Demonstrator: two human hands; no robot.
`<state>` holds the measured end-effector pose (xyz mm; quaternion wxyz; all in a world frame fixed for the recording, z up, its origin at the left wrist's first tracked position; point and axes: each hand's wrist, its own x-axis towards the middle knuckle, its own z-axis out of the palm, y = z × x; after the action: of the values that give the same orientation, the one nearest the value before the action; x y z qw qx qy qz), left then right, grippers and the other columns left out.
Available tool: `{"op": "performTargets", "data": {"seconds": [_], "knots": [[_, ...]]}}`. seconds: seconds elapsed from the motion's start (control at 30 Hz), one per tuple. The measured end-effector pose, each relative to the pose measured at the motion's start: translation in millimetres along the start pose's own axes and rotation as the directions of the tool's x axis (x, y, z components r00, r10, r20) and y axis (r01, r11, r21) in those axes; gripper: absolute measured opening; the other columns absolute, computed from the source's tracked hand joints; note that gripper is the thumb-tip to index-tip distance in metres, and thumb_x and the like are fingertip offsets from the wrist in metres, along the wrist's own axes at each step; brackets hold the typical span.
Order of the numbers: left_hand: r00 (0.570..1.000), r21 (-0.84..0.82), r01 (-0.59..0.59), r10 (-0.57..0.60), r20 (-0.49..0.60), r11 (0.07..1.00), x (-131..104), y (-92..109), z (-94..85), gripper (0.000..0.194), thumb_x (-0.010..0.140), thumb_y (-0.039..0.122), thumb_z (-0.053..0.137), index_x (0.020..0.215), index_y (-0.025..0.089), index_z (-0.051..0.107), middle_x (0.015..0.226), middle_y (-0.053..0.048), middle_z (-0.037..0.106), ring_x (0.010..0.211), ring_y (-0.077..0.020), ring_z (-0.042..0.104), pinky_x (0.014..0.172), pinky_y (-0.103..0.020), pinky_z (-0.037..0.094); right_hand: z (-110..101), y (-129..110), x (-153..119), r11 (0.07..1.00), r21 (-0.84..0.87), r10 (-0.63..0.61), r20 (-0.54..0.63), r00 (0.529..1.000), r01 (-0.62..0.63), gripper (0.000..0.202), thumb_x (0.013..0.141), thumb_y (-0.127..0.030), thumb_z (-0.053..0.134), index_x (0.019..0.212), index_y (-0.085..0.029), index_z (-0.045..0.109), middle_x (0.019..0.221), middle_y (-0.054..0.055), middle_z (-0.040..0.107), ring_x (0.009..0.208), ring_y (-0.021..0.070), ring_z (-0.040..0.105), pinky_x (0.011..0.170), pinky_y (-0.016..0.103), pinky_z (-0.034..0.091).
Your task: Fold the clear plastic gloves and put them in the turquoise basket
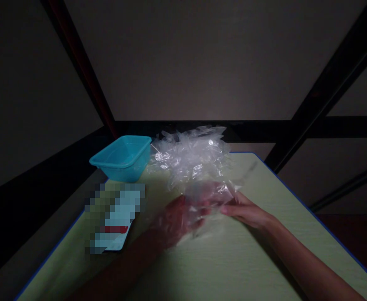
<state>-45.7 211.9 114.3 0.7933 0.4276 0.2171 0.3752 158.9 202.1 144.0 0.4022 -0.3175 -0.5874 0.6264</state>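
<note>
A clear plastic bag (198,202) stretches between my hands over the middle of the table, smeared by motion. My right hand (250,212) grips its right side, with thumb and fingers closed on the film. Thin plastic covers my left hand (177,217); whether that hand is inside the bag or behind it I cannot tell. Its fingers are blurred, so their grip is unclear. Just beyond both hands lies a heap of crumpled clear plastic bags (196,154), shiny and loosely piled.
A blue plastic basin (123,165) stands at the table's back left corner. Nearer on the left lies a flat, pixelated, pale object with a red band (116,229). The light table (233,267) has a blue edge, and a wall rises behind it.
</note>
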Motion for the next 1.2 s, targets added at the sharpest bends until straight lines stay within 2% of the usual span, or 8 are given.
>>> {"op": "performTargets", "data": {"seconds": [0.17,0.33,0.53,0.73,0.9,1.07,1.13,1.2], "knots": [[0.992,0.286,-0.047,0.078,-0.097,0.957,1.7,-0.4,-6.5,0.038,0.094,0.034,0.022,0.103,0.023,0.057,0.119,-0.007,0.063,0.108,-0.0209,0.060,0.082,-0.041,0.050,2.8,-9.3,-2.1,0.987,0.138,0.090,-0.092,0.992,-0.077,0.058,0.052,-0.051,0.078,0.098,-0.023,0.057,0.077,-0.001,0.062,0.073,0.0155,0.062,0.072,0.030,0.048],[0.993,0.618,0.002,0.071,-0.094,0.786,7.5,-2.0,-8.6,0.049,0.096,0.041,0.011,0.114,0.024,0.054,0.108,-0.009,0.067,0.098,-0.0217,0.065,0.074,-0.044,0.052,1.7,-8.6,4.3,0.986,0.091,0.164,-0.323,0.932,-0.142,0.058,0.056,-0.034,0.078,0.105,-0.022,0.049,0.067,-0.006,0.054,0.049,0.0063,0.050,0.046,0.019,0.041],[0.982,0.026,0.188,-0.188,0.011,0.982,6.2,10.5,-15.8,0.067,0.085,0.059,0.002,0.113,0.018,0.049,0.127,-0.014,0.056,0.114,-0.0262,0.056,0.090,-0.051,0.043,-13.2,4.5,5.3,0.940,-0.138,0.235,-0.404,0.884,-0.312,0.056,0.061,-0.015,0.066,0.110,-0.019,0.038,0.059,-0.010,0.052,0.041,0.0072,0.049,0.040,0.020,0.041],[0.925,-0.126,0.169,-0.201,-0.321,0.978,5.4,25.3,-9.1,0.042,0.084,0.047,0.025,0.102,0.017,0.048,0.115,-0.016,0.061,0.099,-0.0288,0.064,0.085,-0.048,0.046,-21.3,7.8,2.1,0.888,-0.237,0.285,-0.386,0.877,-0.393,0.069,0.064,-0.010,0.061,0.124,-0.017,0.027,0.063,-0.009,0.053,0.041,0.0088,0.054,0.039,0.021,0.044],[0.883,0.308,0.000,0.145,-0.447,0.951,7.2,17.6,-14.0,0.035,0.071,0.039,0.050,0.099,0.019,0.046,0.093,-0.009,0.066,0.074,-0.0241,0.068,0.067,-0.041,0.052,-20.6,8.6,0.8,0.880,-0.243,0.311,-0.355,0.882,-0.408,0.080,0.062,-0.012,0.066,0.130,-0.015,0.023,0.062,-0.008,0.054,0.041,0.0096,0.056,0.038,0.020,0.045],[0.720,0.670,-0.121,0.529,-0.448,0.732,3.9,16.0,-15.7,0.034,0.059,0.025,0.062,0.089,0.020,0.048,0.094,-0.003,0.061,0.084,-0.0190,0.060,0.074,-0.035,0.048,-19.0,12.9,-0.8,0.864,-0.272,0.328,-0.335,0.883,-0.424,0.083,0.064,-0.009,0.062,0.134,-0.017,0.018,0.059,-0.009,0.053,0.041,0.0112,0.058,0.037,0.021,0.047],[0.618,0.837,-0.125,0.702,-0.355,0.533,-0.8,19.6,-10.7,0.022,0.065,0.021,0.058,0.086,0.019,0.051,0.090,-0.002,0.060,0.083,-0.0174,0.057,0.076,-0.034,0.046,-16.7,12.1,-1.6,0.850,-0.289,0.335,-0.346,0.876,-0.440,0.083,0.066,-0.008,0.059,0.136,-0.017,0.015,0.060,-0.008,0.054,0.041,0.0117,0.058,0.037,0.021,0.047],[0.520,0.969,-0.117,0.845,-0.126,0.216,-7.6,23.9,-4.5,0.013,0.071,0.017,0.052,0.084,0.019,0.052,0.082,-0.001,0.058,0.075,-0.0162,0.055,0.070,-0.032,0.046,-14.0,10.0,-2.6,0.837,-0.306,0.344,-0.350,0.872,-0.453,0.081,0.070,-0.009,0.058,0.137,-0.016,0.012,0.060,-0.007,0.055,0.041,0.0123,0.059,0.037,0.021,0.048]]}}
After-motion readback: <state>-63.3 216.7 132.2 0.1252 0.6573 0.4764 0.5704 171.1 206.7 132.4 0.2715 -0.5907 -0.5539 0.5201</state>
